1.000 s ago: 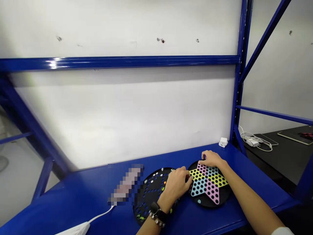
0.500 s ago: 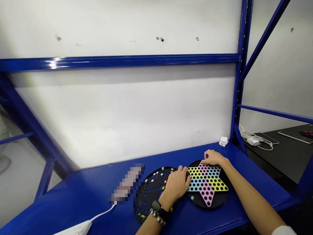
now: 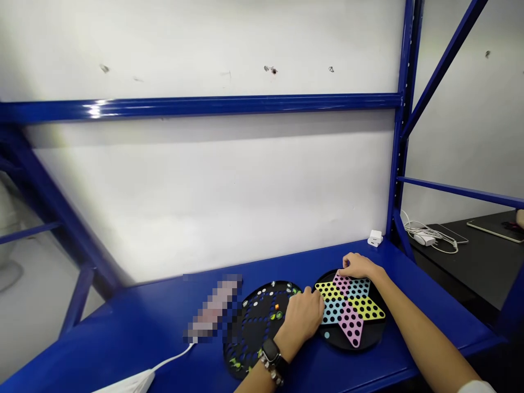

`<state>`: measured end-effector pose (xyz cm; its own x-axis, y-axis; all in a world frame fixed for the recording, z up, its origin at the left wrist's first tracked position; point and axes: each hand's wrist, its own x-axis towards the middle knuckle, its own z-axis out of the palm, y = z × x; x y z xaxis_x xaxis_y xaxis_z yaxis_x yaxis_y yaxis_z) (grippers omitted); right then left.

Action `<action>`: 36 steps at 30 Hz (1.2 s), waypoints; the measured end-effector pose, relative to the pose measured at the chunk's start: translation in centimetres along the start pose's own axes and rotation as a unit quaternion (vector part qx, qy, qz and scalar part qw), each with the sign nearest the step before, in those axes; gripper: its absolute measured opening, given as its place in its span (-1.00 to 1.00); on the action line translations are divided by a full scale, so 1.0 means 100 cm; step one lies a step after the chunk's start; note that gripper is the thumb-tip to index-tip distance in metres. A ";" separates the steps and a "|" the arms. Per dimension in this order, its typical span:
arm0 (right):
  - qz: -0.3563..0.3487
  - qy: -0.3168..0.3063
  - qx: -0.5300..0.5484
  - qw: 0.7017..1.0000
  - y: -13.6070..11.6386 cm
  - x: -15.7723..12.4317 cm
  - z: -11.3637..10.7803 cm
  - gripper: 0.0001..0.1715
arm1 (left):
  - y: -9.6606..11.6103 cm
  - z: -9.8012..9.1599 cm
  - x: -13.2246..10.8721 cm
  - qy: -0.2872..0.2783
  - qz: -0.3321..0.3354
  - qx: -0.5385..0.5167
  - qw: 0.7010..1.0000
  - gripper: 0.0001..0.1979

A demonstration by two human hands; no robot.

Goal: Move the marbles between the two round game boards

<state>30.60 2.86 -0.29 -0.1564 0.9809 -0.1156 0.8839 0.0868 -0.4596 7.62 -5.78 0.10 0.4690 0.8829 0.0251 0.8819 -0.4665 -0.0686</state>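
A star-shaped Chinese checkers board point(image 3: 355, 314) in pink, yellow and light blue, dotted with black holes, lies in a round black tray point(image 3: 379, 339). My right hand point(image 3: 360, 266) is closed at the star's far pink tip, its fingertips on that point. Over the near right part of another round black perforated tray point(image 3: 249, 327), my left hand point(image 3: 305, 310) curls with its knuckles up. Its fingertips reach the star's left edge, and what they hold is hidden. Small white, green and orange pieces point(image 3: 277, 307) are scattered on the left tray.
The trays rest on a blue shelf point(image 3: 164, 311) with blue uprights. To the left are a blurred-out flat object point(image 3: 216, 308), a white cable and a white power strip point(image 3: 126, 382). A white charger point(image 3: 375, 238) stands at the back right, near a black table point(image 3: 483, 262) with cables.
My left hand has moved a little to the right and nearer me. The near end of the star board and its tray have swung slightly right, while my right hand stays at the far tip.
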 end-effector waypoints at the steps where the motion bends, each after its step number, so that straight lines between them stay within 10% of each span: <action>1: -0.001 -0.001 0.001 1.000 0.000 0.001 0.001 -0.63 | 0.001 -0.001 0.000 -0.004 -0.009 -0.005 1.000 -0.58; 20: -0.001 -0.015 0.010 1.000 0.001 0.001 0.000 -0.65 | -0.009 -0.004 0.007 0.015 -0.090 -0.096 0.991 -0.48; 36: -0.006 0.097 -0.062 0.993 -0.009 -0.004 0.003 -0.71 | -0.074 -0.025 -0.004 0.017 -0.144 -0.136 0.980 -0.60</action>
<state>29.71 2.38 -0.04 -0.0899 0.9937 0.0665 0.9322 0.1075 -0.3457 1.06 -2.80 3.07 0.1960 0.9798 0.0387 0.9559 -0.1997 0.2153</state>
